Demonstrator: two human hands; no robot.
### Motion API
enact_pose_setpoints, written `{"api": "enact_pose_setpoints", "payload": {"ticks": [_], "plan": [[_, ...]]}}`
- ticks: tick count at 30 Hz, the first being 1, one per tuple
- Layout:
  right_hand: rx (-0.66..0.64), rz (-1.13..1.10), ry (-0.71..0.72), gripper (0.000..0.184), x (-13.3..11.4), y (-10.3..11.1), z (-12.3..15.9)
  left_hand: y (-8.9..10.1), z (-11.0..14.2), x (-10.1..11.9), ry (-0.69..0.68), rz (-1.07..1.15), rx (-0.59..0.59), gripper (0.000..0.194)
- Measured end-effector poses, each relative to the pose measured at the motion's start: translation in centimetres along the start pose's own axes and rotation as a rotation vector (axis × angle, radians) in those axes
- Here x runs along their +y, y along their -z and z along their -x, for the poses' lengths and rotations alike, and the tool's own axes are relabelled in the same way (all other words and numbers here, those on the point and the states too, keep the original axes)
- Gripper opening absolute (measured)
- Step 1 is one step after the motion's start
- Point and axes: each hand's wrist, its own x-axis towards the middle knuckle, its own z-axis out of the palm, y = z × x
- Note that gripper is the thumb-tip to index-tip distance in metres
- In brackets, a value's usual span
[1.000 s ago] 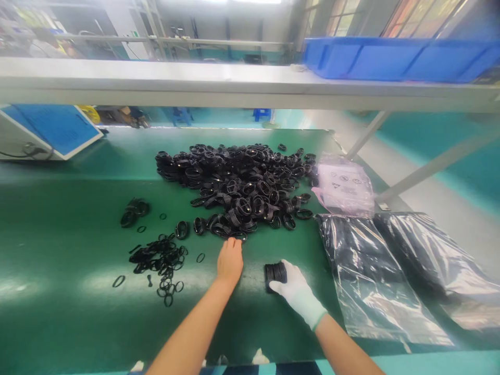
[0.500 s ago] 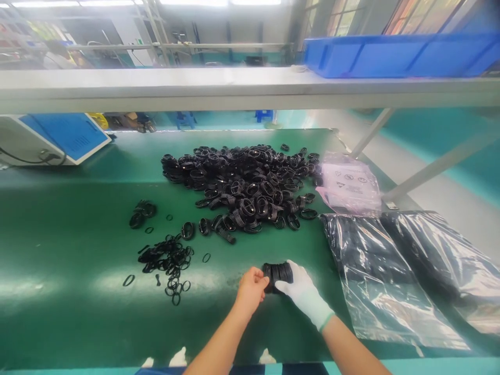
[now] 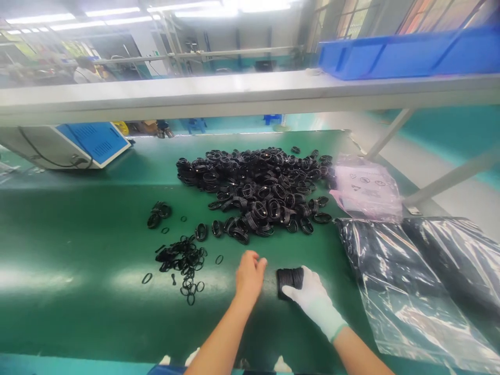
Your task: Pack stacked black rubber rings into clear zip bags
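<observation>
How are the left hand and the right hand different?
The left hand is bare, but the right hand wears a white glove. The left hand is apart from the black stack, while the right hand grips one end of it. Both hands are over the green table.

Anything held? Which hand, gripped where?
Right hand: a row of black coils, gripped at its right end. Left hand: nothing visibly held.

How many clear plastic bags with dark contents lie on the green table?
2. The nearer bag lies to the right of the gloved right hand; the second bag is beside it, farther right, cut off by the picture's edge. Others could be hidden underneath.
</observation>
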Motion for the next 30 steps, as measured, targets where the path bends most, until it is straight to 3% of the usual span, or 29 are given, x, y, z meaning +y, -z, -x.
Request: {"api": "enact_pose_setpoints", "payload": {"ticks": [2,4,5,7,9,11,13,16,20,30], "plan": [[-0.004,-0.008,-0.006,0.081,-0.1,0.1,0.1,2.1,-2.3,1.0,-0.118,-0.269,0.316,0.045],[-0.013,-0.023,-0.007,0.079,-0.1,0.3,0.2,3.5,-4.5,1.9,-0.196,-0.499,0.427,0.062],[-0.015,-0.028,-0.008,0.078,-0.2,0.4,0.3,3.9,-5.4,2.1,-0.207,-0.567,0.415,0.066],[-0.012,-0.035,-0.008,0.077,-0.2,0.5,0.4,4.5,-6.2,2.3,-0.207,-0.622,0.371,0.065],[-0.007,-0.041,-0.008,0.077,-0.3,0.5,0.4,4.6,-5.5,1.9,-0.241,-0.575,0.298,0.064],[-0.004,-0.046,-0.006,0.078,-0.4,0.5,0.4,4.4,-3.6,1.2,-0.328,-0.440,0.110,0.066],[-0.001,-0.041,-0.008,0.080,-0.4,0.5,0.3,3.7,-1.2,0.4,-0.399,-0.289,-0.152,0.069],[0.010,-0.046,-0.007,0.079,-0.3,0.4,0.4,2.3,1.4,-0.3,-0.377,-0.196,-0.408,0.073],[0.033,-0.060,0.012,0.075,0.0,0.2,0.4,1.4,2.1,-0.5,-0.324,-0.230,-0.474,0.077],[0.032,-0.063,0.000,0.078,-0.2,0.5,0.5,0.9,1.6,-1.2,-0.397,-0.221,-0.485,0.079]]}}
